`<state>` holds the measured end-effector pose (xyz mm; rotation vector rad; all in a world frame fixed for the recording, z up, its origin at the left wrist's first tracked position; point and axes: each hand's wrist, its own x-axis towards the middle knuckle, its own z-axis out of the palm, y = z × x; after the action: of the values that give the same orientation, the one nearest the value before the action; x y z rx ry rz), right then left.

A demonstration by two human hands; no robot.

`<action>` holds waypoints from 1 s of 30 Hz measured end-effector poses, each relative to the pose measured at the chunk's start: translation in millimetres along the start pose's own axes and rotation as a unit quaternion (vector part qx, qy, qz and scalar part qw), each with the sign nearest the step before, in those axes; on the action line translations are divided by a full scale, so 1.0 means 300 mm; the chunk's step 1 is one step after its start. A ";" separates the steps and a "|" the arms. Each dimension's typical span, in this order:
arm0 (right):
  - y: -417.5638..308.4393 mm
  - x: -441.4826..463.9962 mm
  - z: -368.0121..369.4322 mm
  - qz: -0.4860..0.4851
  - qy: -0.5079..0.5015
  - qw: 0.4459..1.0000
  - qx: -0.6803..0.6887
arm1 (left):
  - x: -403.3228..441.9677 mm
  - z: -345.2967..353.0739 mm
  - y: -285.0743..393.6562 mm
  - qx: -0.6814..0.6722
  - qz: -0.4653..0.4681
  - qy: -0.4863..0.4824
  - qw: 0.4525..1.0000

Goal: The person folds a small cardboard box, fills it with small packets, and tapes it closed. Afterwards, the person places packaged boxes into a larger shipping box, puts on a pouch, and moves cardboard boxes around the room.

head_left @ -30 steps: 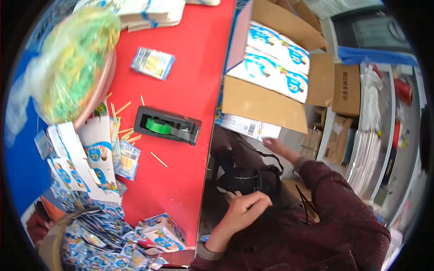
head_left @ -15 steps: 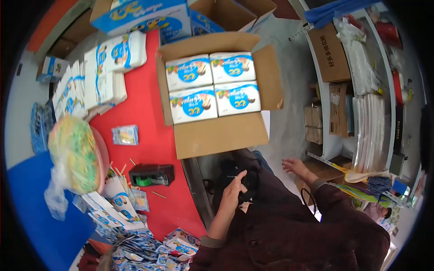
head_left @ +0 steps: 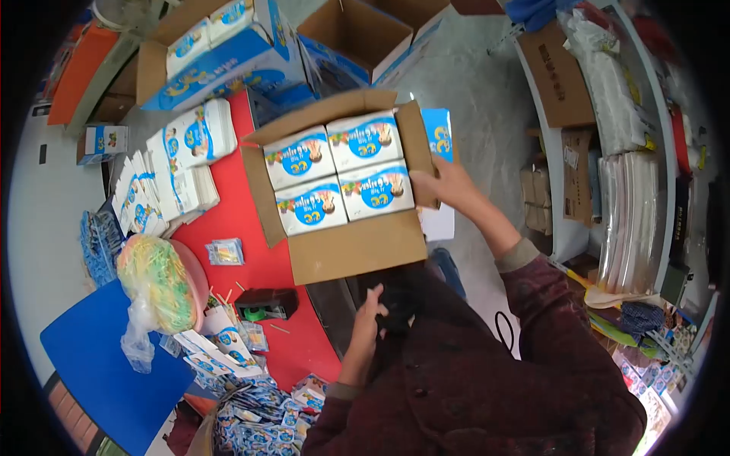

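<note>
An open cardboard box (head_left: 357, 254) sits at the right edge of the red table, its flaps spread. Inside it are white packs (head_left: 372, 190) with blue labels, laid in two rows. My right hand (head_left: 445, 185) is closed on the box's right-hand flap, thumb on the inner side. My left hand (head_left: 368, 323) is down in front of my body, below the near flap, with its fingers curled at a dark object (head_left: 399, 304) that I cannot make out against the dark clothing. Nearest it on the table is a black tape dispenser (head_left: 266, 304) with green tape.
Stacked white packs (head_left: 190, 144) and a small packet (head_left: 225, 251) lie on the red table (head_left: 258, 258). A bagged colourful bundle (head_left: 156, 281) is at the left. Printed boxes (head_left: 228, 76) stand at the far side; a shelf (head_left: 559, 182) is at the right.
My right hand has reached forward from the right and taken hold of the box's flap. The box now appears slightly turned and further left. My left hand stays low near my body.
</note>
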<state>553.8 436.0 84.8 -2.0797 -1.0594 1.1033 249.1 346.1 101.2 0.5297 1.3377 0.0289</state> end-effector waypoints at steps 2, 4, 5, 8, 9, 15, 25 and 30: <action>0.057 0.053 0.068 0.026 0.002 1.000 -0.014 | 0.054 -0.031 0.008 -0.024 0.003 0.007 1.000; 0.038 0.049 0.083 0.031 0.040 0.998 -0.048 | 0.091 -0.044 0.039 -0.031 0.025 -0.006 0.999; 0.043 0.050 0.103 0.036 0.038 0.997 -0.051 | 0.111 -0.050 0.037 -0.033 0.020 -0.008 0.999; 0.022 0.059 0.143 0.042 0.062 0.992 -0.101 | 0.165 -0.060 0.058 -0.065 0.046 -0.058 0.995; -0.002 0.060 0.152 0.049 0.055 0.989 -0.127 | 0.175 -0.054 0.081 -0.060 0.054 -0.060 0.995; -0.033 0.049 0.160 0.067 0.064 0.981 -0.173 | 0.212 -0.077 0.125 -0.057 0.046 -0.108 0.991; -0.050 0.064 0.201 0.056 0.054 0.979 -0.186 | 0.197 -0.039 0.168 -0.159 0.023 -0.109 0.981; -0.048 0.073 0.191 0.044 0.010 0.987 -0.157 | 0.179 0.020 0.166 -0.150 0.022 -0.056 0.987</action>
<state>507.0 467.9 57.1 -2.3990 -1.2056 1.0070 281.9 405.0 71.9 0.2995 1.1859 0.2309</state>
